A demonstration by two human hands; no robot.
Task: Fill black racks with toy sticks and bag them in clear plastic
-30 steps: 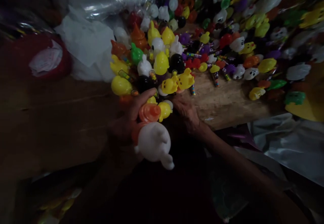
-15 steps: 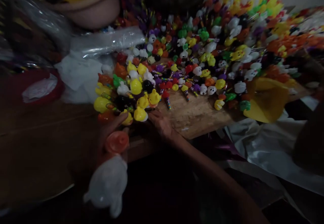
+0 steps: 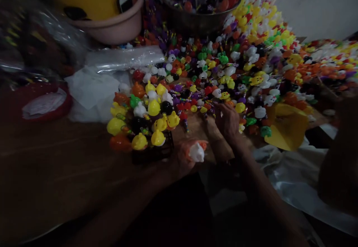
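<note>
My left hand [image 3: 183, 159] is closed around an orange toy [image 3: 205, 145] topped with a white animal head [image 3: 196, 152], in front of the table's near edge. Beside it on the left, a black openwork rack [image 3: 167, 148] holds several animal-head toys, among them a yellow one [image 3: 158, 138] and a black one [image 3: 167, 107]. My right hand [image 3: 229, 122] reaches down at the edge of the loose toys, its fingers bent together near a yellow toy head [image 3: 239, 107]. Whatever lies between those fingertips is hidden in shadow.
Loose animal-head toys [image 3: 223, 59] heap across the back and right. A metal bowl [image 3: 195, 23] of toys and a pink basin [image 3: 117, 27] stand behind. Plastic bags [image 3: 128, 57], a red dish [image 3: 61, 103] and a yellow sheet [image 3: 288, 127] lie around the wooden table [image 3: 69, 142].
My left hand has moved right, away from the rack's left side, carrying the orange toy with the white head. My right hand has left the rack and gone right to the loose toys.
</note>
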